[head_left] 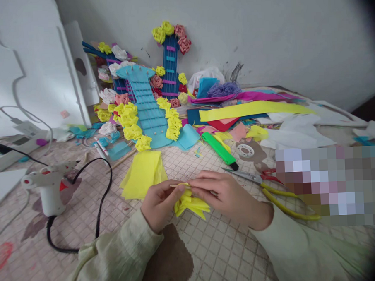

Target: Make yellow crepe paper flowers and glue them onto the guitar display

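My left hand [161, 204] and my right hand [226, 195] meet over the table's front middle. Both pinch a thin wooden stick [177, 185] with folded yellow paper [190, 204] wound around it, the paper fanning out below my fingers. A stack of yellow paper sheets [143, 174] lies just behind my left hand. Scissors [257, 179] with red and yellow handles rest to the right of my right hand.
A white glue gun [49, 186] with a black cable stands at left. A green utility knife [221, 149] lies behind my hands. Blue guitar-shaped crafts [147, 109] with paper flowers lean on the wall, beside coloured paper strips [251, 109]. A tape roll [245, 150] sits nearby.
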`<state>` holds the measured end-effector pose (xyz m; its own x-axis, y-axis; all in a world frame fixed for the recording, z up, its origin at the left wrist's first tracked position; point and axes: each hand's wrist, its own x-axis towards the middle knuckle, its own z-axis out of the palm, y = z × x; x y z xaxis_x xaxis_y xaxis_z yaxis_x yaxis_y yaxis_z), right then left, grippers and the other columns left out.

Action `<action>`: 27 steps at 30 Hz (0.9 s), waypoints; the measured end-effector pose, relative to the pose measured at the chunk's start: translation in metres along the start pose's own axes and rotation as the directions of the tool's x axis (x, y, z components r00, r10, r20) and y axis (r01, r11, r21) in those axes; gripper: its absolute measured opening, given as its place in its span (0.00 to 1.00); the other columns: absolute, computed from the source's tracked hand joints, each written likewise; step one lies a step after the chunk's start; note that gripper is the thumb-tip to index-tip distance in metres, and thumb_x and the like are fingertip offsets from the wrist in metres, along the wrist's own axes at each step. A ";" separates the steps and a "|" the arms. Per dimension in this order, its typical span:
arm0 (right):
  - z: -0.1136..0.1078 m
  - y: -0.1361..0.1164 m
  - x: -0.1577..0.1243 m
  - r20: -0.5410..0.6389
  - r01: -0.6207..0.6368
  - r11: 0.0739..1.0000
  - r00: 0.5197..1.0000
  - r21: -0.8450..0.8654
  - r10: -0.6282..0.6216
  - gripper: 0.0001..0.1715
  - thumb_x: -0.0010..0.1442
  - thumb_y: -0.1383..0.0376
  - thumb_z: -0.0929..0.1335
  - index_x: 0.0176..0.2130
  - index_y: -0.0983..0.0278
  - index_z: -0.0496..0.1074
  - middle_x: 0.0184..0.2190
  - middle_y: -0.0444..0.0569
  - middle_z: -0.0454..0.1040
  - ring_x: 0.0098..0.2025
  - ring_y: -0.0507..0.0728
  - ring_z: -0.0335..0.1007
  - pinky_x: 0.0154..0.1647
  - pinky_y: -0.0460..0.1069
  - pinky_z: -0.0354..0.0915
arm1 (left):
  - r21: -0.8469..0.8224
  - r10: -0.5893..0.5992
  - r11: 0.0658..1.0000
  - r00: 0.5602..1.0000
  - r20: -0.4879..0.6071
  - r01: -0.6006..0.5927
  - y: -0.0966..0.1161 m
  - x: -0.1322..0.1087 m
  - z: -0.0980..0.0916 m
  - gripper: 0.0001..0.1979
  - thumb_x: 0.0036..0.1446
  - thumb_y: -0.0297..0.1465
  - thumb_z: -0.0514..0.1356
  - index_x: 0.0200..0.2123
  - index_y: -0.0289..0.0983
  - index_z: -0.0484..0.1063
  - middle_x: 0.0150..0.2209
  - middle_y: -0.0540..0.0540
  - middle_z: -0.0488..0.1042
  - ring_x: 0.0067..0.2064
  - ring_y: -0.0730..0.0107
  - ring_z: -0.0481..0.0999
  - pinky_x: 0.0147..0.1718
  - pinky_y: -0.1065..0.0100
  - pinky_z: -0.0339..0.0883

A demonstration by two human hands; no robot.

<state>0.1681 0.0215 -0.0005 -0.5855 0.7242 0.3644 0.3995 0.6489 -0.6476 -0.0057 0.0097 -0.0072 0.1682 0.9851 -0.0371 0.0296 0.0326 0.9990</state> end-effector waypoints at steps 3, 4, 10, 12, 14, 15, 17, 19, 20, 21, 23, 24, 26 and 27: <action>0.000 0.000 0.001 -0.027 -0.007 1.000 1.000 0.019 0.007 0.14 0.58 0.69 0.63 0.44 0.62 0.71 0.33 0.46 0.71 0.35 0.51 0.66 0.34 0.46 0.63 | -0.012 -0.002 1.000 1.000 0.000 0.002 -0.001 -0.001 0.000 0.08 0.47 0.32 0.59 0.25 0.33 0.75 0.24 0.47 0.78 0.26 0.74 0.74 0.26 0.78 0.68; 0.000 0.000 0.001 -0.033 -0.005 1.000 0.999 0.024 0.006 0.14 0.58 0.69 0.63 0.45 0.62 0.70 0.33 0.46 0.71 0.35 0.51 0.67 0.34 0.46 0.63 | -0.011 -0.003 1.000 1.000 -0.005 0.003 0.000 -0.001 0.000 0.08 0.46 0.32 0.59 0.25 0.33 0.75 0.23 0.47 0.78 0.26 0.74 0.74 0.25 0.78 0.68; 0.000 0.001 0.000 -0.090 0.038 0.999 0.995 0.018 -0.036 0.14 0.59 0.70 0.62 0.45 0.62 0.71 0.35 0.47 0.71 0.37 0.50 0.67 0.37 0.46 0.65 | -0.013 -0.042 0.999 0.999 0.013 0.042 0.007 -0.002 0.000 0.09 0.46 0.32 0.59 0.23 0.32 0.76 0.23 0.47 0.78 0.25 0.75 0.74 0.25 0.80 0.67; 0.000 0.001 0.000 -0.080 0.054 0.998 0.995 -0.020 -0.056 0.14 0.59 0.69 0.62 0.44 0.61 0.71 0.35 0.47 0.70 0.37 0.51 0.67 0.35 0.46 0.65 | -0.026 -0.051 0.998 0.999 0.018 0.051 0.008 -0.002 0.000 0.09 0.45 0.32 0.60 0.22 0.32 0.76 0.23 0.47 0.78 0.26 0.75 0.74 0.25 0.80 0.67; 0.000 0.001 -0.001 -0.065 0.072 0.996 0.995 -0.056 -0.076 0.15 0.60 0.69 0.61 0.44 0.61 0.71 0.35 0.48 0.70 0.36 0.51 0.67 0.35 0.46 0.65 | -0.053 -0.060 0.997 0.998 0.031 0.062 0.007 -0.001 0.001 0.09 0.45 0.33 0.61 0.22 0.32 0.76 0.23 0.47 0.78 0.26 0.74 0.75 0.27 0.79 0.68; 0.000 0.001 -0.001 -0.056 0.079 0.994 0.995 -0.070 -0.083 0.15 0.60 0.69 0.61 0.44 0.61 0.71 0.35 0.48 0.70 0.36 0.51 0.67 0.34 0.46 0.65 | -0.068 -0.066 0.995 0.997 0.038 0.068 0.006 -0.001 0.001 0.09 0.45 0.33 0.61 0.22 0.33 0.76 0.23 0.47 0.78 0.26 0.73 0.75 0.27 0.78 0.69; 0.000 0.000 -0.002 -0.043 0.086 0.992 0.995 -0.092 -0.090 0.15 0.61 0.68 0.60 0.45 0.61 0.71 0.35 0.48 0.69 0.35 0.51 0.67 0.33 0.46 0.65 | -0.092 -0.072 0.993 0.996 0.044 0.076 0.004 -0.001 0.001 0.09 0.45 0.33 0.62 0.22 0.32 0.75 0.23 0.46 0.78 0.25 0.73 0.75 0.27 0.76 0.69; 0.001 -0.001 -0.002 -0.037 0.091 0.990 0.995 -0.103 -0.096 0.16 0.61 0.68 0.59 0.45 0.61 0.71 0.35 0.48 0.69 0.34 0.50 0.67 0.32 0.46 0.65 | -0.105 -0.062 0.992 0.997 0.042 0.066 0.002 -0.001 0.002 0.08 0.44 0.33 0.62 0.22 0.32 0.75 0.23 0.46 0.78 0.25 0.72 0.75 0.27 0.76 0.70; 0.001 -0.001 -0.002 -0.033 0.091 0.990 0.995 -0.106 -0.095 0.16 0.61 0.68 0.59 0.45 0.61 0.71 0.35 0.48 0.69 0.34 0.50 0.67 0.31 0.46 0.65 | -0.106 -0.053 0.993 0.998 0.041 0.057 0.001 -0.001 0.001 0.08 0.44 0.32 0.62 0.23 0.32 0.75 0.23 0.46 0.78 0.25 0.72 0.75 0.27 0.75 0.70; 0.001 -0.001 -0.002 -0.029 0.089 0.990 0.995 -0.105 -0.093 0.15 0.61 0.68 0.59 0.45 0.61 0.71 0.35 0.48 0.69 0.34 0.50 0.67 0.32 0.46 0.65 | -0.104 -0.044 0.993 0.998 0.044 0.048 0.000 -0.001 0.001 0.07 0.44 0.32 0.62 0.23 0.32 0.75 0.23 0.46 0.78 0.26 0.72 0.76 0.27 0.75 0.70; 0.002 -0.002 -0.002 -0.037 0.069 0.994 0.997 -0.088 -0.072 0.15 0.60 0.68 0.60 0.45 0.61 0.71 0.36 0.48 0.70 0.35 0.51 0.67 0.33 0.46 0.65 | -0.091 -0.029 0.995 0.998 0.051 0.034 -0.001 -0.002 0.000 0.07 0.46 0.31 0.61 0.25 0.32 0.76 0.24 0.46 0.78 0.26 0.72 0.76 0.27 0.74 0.70; 0.002 -0.003 -0.002 -0.051 0.053 0.996 0.997 -0.068 -0.057 0.15 0.60 0.68 0.61 0.45 0.61 0.71 0.36 0.48 0.70 0.35 0.51 0.67 0.34 0.46 0.65 | -0.076 -0.021 0.997 0.998 0.054 0.025 -0.001 -0.002 0.000 0.07 0.46 0.31 0.61 0.26 0.32 0.76 0.25 0.46 0.78 0.26 0.71 0.76 0.27 0.74 0.71; 0.002 -0.004 -0.001 -0.089 0.024 1.000 0.996 -0.007 -0.025 0.14 0.59 0.67 0.62 0.44 0.61 0.71 0.35 0.48 0.71 0.35 0.51 0.67 0.35 0.46 0.65 | -0.025 0.003 1.000 0.998 0.058 -0.002 -0.003 -0.003 -0.001 0.07 0.48 0.31 0.60 0.27 0.32 0.76 0.26 0.45 0.78 0.28 0.70 0.76 0.28 0.73 0.70; 0.003 -0.005 -0.001 -0.105 0.010 1.000 0.994 0.024 -0.007 0.13 0.59 0.67 0.63 0.43 0.61 0.71 0.34 0.47 0.71 0.34 0.51 0.67 0.34 0.46 0.65 | 0.011 0.022 1.000 0.998 0.060 -0.022 -0.003 -0.004 -0.002 0.08 0.48 0.31 0.60 0.28 0.32 0.76 0.27 0.44 0.78 0.29 0.69 0.76 0.28 0.73 0.70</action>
<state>0.1650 0.0172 0.0003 -0.5111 0.7398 0.4376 0.3765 0.6503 -0.6598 -0.0079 0.0063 -0.0103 0.2276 0.9736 -0.0169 0.0371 0.0086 0.9993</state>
